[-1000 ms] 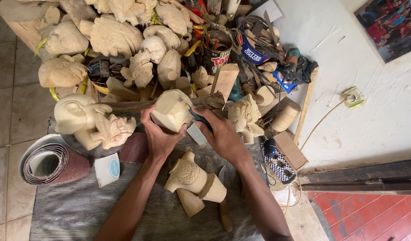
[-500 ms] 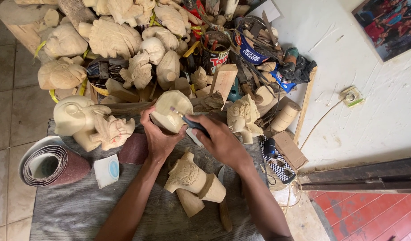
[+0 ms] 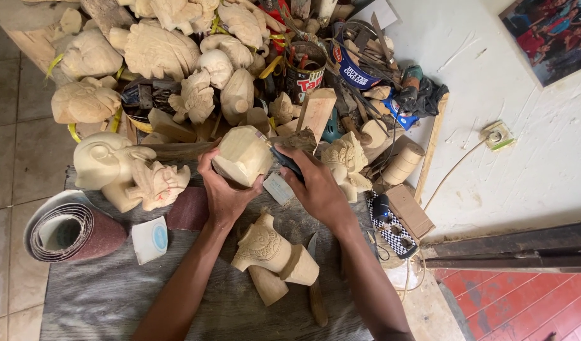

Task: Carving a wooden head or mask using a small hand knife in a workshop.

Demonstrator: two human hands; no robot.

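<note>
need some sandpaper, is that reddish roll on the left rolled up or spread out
Rolled up: the reddish-brown sandpaper roll lies on its side, coiled layers visible at its open end.

A wooden block sits between the left hand and right hand, on the mat. Behind it lies a pile of carvings. A sandpaper roll lies at the mat's left, and a carved piece lies between the forearms.

Two bare forearms are seen rising from the near edge, slim and uncovered, with no sleeve in view. The left hand and the right hand are ungloved, and no ring, watch or bracelet is shown at fingers or wrists.
</note>
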